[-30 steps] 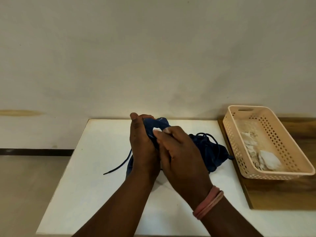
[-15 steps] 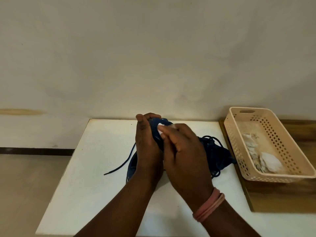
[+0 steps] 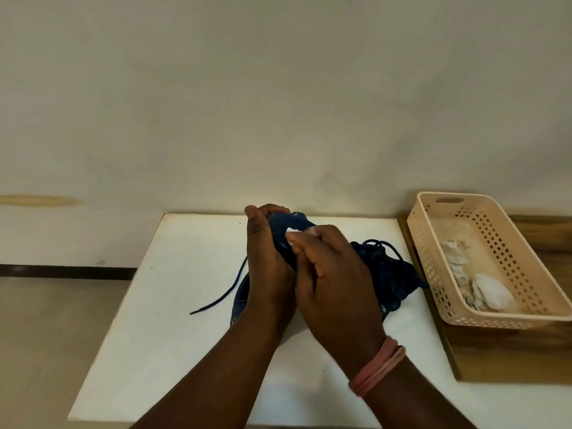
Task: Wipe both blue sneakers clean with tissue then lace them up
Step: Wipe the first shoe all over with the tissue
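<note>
Two sneakers [image 3: 284,233] [image 3: 387,270], one basket [image 3: 433,274], two hands [image 3: 269,267] [image 3: 334,274].

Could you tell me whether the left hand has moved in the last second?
Yes. The left hand has shifted slightly right, toward the basket, lifting the sneaker it grips a little nearer the table's far edge.

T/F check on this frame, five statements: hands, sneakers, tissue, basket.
1. The left hand holds a blue sneaker up off the table. True.
2. The right hand is empty. False: its grip pinches a white tissue against the sneaker.
3. The basket sits left of the sneakers. False: it sits to their right.
4. Crumpled tissues lie in the basket. True.
5. A loose lace trails left across the table. True.
</note>
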